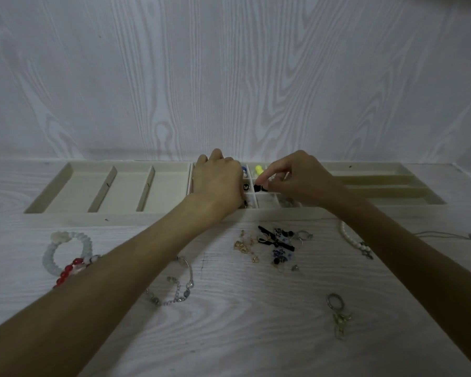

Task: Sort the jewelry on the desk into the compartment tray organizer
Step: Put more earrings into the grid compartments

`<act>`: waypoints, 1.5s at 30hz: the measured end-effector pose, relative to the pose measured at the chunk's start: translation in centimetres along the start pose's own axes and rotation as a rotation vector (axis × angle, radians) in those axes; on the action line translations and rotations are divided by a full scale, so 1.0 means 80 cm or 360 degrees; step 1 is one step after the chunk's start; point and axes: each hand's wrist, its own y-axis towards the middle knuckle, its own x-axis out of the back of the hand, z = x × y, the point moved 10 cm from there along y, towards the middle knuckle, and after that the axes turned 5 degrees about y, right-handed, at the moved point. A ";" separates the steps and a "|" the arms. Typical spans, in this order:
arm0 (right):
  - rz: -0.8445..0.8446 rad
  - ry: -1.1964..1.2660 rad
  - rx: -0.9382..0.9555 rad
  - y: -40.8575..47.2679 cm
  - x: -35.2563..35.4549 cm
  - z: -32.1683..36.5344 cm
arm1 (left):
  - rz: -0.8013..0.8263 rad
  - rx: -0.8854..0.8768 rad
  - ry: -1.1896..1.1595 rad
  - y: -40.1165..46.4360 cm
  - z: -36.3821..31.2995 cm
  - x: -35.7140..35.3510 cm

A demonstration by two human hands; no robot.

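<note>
The beige compartment tray organizer (283, 212) runs along the back of the desk. My left hand (218, 183) hangs over its middle grid of small cells with the fingers curled down and their tips hidden. My right hand (297, 178) reaches in from the right, and its thumb and forefinger pinch a small black piece (257, 187) at a grid cell. A black butterfly piece (246, 187), a blue bead (244, 169) and a yellow piece (259, 169) lie in neighbouring cells. Loose on the desk lie gold earrings (244, 244), a black bow with blue floral pieces (278, 243) and a silver ring (305, 235).
A pale green bead bracelet (65, 251) and a red bead bracelet (70, 272) lie at the left, partly under my left forearm. A silver chain bracelet (174, 288) lies in the middle, a pearl bracelet (351, 238) and a thin cord (446, 235) at the right, and a keyring charm (337, 311) near the front.
</note>
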 end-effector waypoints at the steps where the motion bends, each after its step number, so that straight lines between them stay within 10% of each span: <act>1: 0.0000 -0.0011 -0.0008 0.000 0.001 -0.001 | 0.0001 -0.0006 0.0000 0.001 0.000 0.001; 20: 0.0336 -0.1158 0.0315 0.005 -0.047 0.034 | 0.0433 -0.0335 -0.0110 -0.013 0.004 -0.005; 45: 0.0433 -0.1342 0.0351 0.003 -0.058 0.034 | 0.0475 -0.0383 -0.0034 -0.012 -0.005 -0.019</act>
